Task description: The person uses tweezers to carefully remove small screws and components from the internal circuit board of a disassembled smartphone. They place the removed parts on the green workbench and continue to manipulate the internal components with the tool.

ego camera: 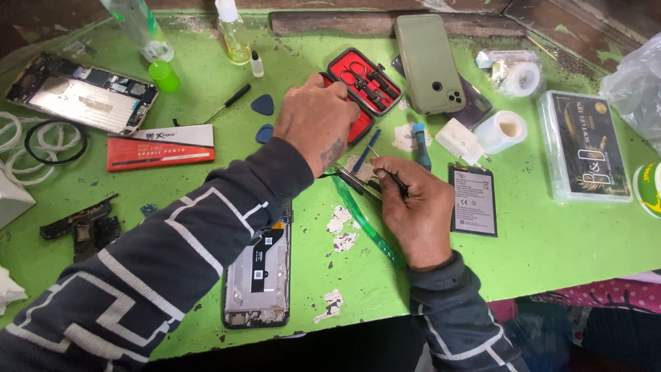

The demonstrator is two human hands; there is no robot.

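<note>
Head view: two hands (317, 117) (413, 207), two blue picks (262, 105).

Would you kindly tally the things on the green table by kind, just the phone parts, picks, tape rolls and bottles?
Opened phone bodies: 2
Phone back cover, green: 1
Phone battery: 1
Blue triangular picks: 2
White tape rolls: 2
Bottles: 3
Total: 11

Free: your bare table (551, 241) right of the battery (474, 200).
Blocked: red tool case (363, 86), green phone (428, 63) and tape rolls (502, 131) crowd the far side.
</note>
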